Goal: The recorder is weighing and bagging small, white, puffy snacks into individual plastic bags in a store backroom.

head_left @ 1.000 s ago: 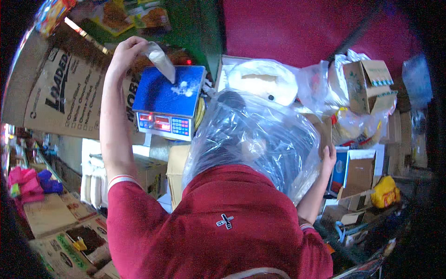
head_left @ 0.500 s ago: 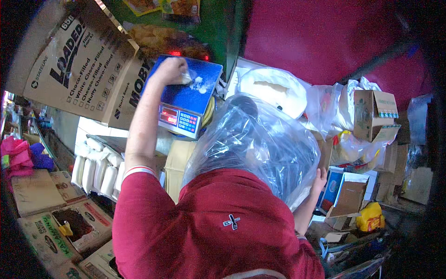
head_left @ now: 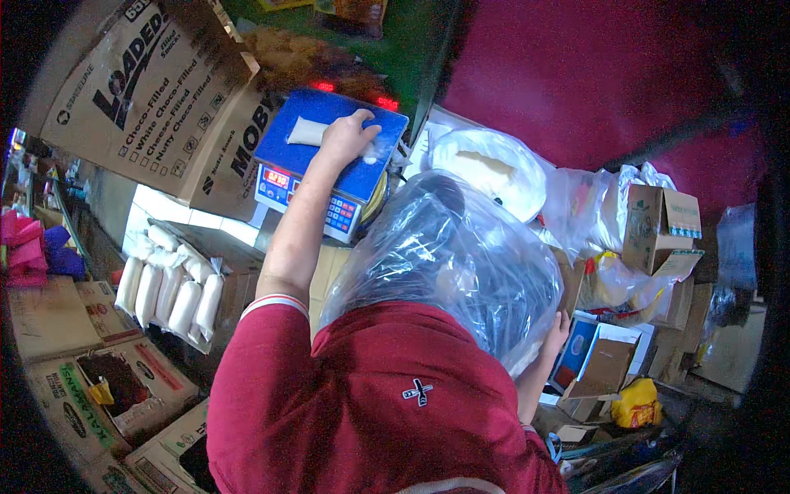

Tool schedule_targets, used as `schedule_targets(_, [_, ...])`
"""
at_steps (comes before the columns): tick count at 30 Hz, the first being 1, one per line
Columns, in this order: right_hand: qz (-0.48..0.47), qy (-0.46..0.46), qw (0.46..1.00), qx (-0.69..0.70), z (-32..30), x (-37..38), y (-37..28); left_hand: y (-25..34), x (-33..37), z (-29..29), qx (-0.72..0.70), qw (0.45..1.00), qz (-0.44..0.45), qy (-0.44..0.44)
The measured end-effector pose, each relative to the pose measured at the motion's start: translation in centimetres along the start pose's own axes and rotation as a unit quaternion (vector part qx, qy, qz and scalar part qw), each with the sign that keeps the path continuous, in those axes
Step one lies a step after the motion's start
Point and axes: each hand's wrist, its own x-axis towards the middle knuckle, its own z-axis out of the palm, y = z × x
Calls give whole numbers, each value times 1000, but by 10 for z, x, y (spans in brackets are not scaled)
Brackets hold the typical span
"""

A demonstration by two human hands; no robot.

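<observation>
My left hand point(head_left: 349, 138) is over the blue plate of a digital scale point(head_left: 288, 158), its fingers apart. A plump white-filled plastic packet point(head_left: 306, 132) lies on the plate, its right end running under or beside this hand. Loose white lumps point(head_left: 370, 154) sit by the fingertips, on the plate. In front of my chest bulges a large clear plastic bag point(head_left: 461, 255); dark shapes show through it. My right hand point(head_left: 558, 333) rests along the bag's right side with its visible fingers stretched out; its palm is hidden.
Left of the scale stands a large cardboard box point(head_left: 140, 107). Several filled white packets point(head_left: 169, 296) lie below it. A white opened sack point(head_left: 490, 169) is beyond the clear bag. Open cartons point(head_left: 609, 362) and a yellow bag point(head_left: 636, 403) stand at the right.
My left hand has moved right across the scale, and the white packet now lies in view on the plate. The scale's displays have changed. My right hand stays by the clear bag.
</observation>
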Motion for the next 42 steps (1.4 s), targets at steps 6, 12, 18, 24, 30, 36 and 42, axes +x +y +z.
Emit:
schedule_targets(6, [14, 31, 999, -22, -13, 8, 30, 3, -38, -1, -78, 996, -6, 45])
schedule_targets(12, [44, 23, 999, 1, -1, 4, 7, 5, -69, 10, -76, 997, -34, -4])
schedule_targets(18, [18, 27, 999, 33, -2, 1, 12, -1, -64, 20, 8, 993, 35, 110])
schedule_targets(24, [34, 28, 999, -4, -6, -2, 8, 2, -37, 30, 114, 981, 99, 122])
schedule_targets(30, [-10, 33, 999, -24, -15, -14, -19, -21, 0, 31, 133, 954, 170, 206])
schedule_targets(36, [-75, 99, 991, 55, -28, -6, -37, -4, 18, -71, -43, 941, 217, 258])
schedule_targets(42, [-190, 21, 976, 108, -31, -28, -163, 130, 5, -102, -246, 913, 280, 165])
